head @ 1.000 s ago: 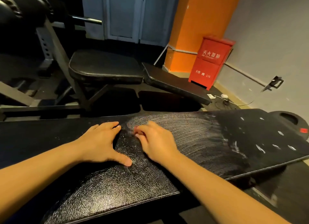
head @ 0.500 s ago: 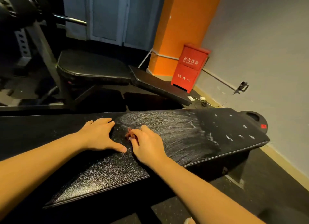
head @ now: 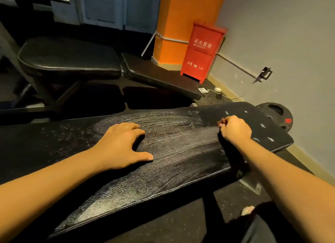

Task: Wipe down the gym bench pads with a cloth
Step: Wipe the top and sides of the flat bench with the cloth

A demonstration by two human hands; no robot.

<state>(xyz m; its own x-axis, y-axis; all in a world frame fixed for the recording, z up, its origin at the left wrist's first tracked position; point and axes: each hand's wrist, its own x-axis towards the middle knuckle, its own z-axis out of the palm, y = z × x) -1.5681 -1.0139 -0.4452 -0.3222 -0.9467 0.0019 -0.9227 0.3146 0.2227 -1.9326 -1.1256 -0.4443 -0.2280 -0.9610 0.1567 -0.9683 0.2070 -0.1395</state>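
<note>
A long black gym bench pad [head: 174, 134] runs across the view, with pale wet streaks over its middle and white specks near its right end. My left hand [head: 123, 145] rests flat on the pad, fingers spread. My right hand [head: 235, 128] is further right near the pad's end, fingers curled tight. It grips what looks like a dark cloth [head: 229, 152] that trails from under it toward the near edge. The cloth is hard to tell from the black pad and shadow.
Behind stands a second bench with a flat seat [head: 68, 58] and a sloping pad [head: 159, 76]. A red fire extinguisher box [head: 203, 50] sits by an orange pillar [head: 181, 16]. A weight plate [head: 275, 114] lies past the pad's right end, close to the grey wall.
My right hand has swept right along the pad, away from my left hand, toward the pad's end. My left hand has stayed pressed on the pad.
</note>
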